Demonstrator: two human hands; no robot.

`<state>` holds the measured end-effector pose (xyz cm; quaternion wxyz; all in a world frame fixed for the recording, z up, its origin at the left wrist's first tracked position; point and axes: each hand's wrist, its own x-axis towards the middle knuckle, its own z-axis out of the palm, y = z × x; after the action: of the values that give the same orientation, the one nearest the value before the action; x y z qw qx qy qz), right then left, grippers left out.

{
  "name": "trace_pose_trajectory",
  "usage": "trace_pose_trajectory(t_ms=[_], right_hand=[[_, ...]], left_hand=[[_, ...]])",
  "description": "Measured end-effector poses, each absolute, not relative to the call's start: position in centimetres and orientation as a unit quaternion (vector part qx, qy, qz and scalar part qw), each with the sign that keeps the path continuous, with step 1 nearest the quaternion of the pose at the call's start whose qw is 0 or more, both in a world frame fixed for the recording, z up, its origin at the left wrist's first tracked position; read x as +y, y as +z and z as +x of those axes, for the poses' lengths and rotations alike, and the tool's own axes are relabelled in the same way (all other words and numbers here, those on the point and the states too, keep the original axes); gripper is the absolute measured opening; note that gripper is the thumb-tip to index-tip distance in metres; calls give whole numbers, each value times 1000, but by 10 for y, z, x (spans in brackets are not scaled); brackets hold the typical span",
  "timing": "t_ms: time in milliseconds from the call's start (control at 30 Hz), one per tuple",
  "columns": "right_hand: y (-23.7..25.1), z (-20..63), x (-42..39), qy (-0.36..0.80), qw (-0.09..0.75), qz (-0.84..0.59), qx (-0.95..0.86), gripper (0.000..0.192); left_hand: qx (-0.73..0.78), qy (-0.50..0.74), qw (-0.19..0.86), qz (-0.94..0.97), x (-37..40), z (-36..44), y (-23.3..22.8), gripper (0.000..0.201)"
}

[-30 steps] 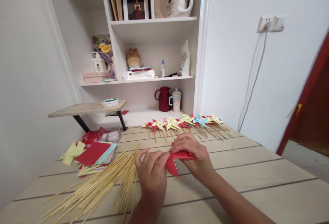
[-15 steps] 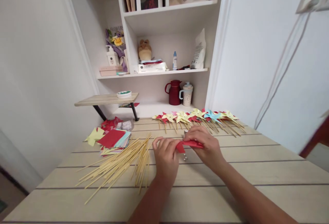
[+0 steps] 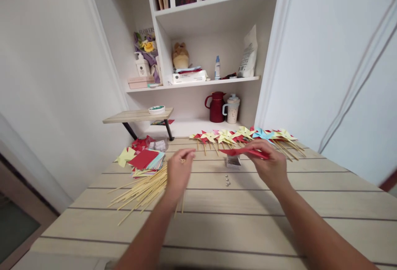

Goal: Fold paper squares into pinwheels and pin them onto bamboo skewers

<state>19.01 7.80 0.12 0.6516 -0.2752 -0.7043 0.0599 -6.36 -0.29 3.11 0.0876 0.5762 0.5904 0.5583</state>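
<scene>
Red paper piece [image 3: 232,151], folded, held just right of the frame's centre above the worktop [image 3: 248,228]. Its pointed end faces left and is free; its other end lies in the right hand [image 3: 269,164], whose grip is closed on it, thumb and fingers pressing from either side. Good handling here probably means a light, steady pinch: thin paper like this would likely crease or slip out of line if squeezed or twisted. Keeping the free end turned toward the left hand should leave room for a second grip.

The left hand [image 3: 180,170], near the centre, is apart from the paper. Its fingers curl toward the thumb; whether they pinch anything small cannot be told. If both hands work on the paper, an approach with the fingertips only would disturb the folds least.

Below the paper stands a small pale box [image 3: 233,162]; nearer the viewer, a few small silvery pieces [image 3: 227,182] lie loose on the boards. Such pieces look easy to scatter, so wrists are best kept raised over them.

Left of centre, thin sticks [image 3: 142,191] spread beside and partly behind the left forearm; beyond them sits a stack of coloured paper [image 3: 144,159]. Along the far edge, upper right of centre, paper pinwheels [image 3: 228,137] on sticks lie in a row. Behind stand a dark red jug [image 3: 218,108] and a lidded cup [image 3: 233,109].
</scene>
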Motion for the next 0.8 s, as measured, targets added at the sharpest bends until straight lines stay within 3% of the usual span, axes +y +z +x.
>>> trace_pose_trajectory(t_ms=[100,433,800], right_hand=[[6,184,70,60,645,-270,-712,2],[10,178,59,76,625,-251,-735,7],[5,177,64,58,610,-239,-753,7]], left_hand=[[653,439,8,617,0,-102,38,25],[682,214,-79,695,-24,-157,1,21],[719,147,-150,663,-23,-177,-1,24]])
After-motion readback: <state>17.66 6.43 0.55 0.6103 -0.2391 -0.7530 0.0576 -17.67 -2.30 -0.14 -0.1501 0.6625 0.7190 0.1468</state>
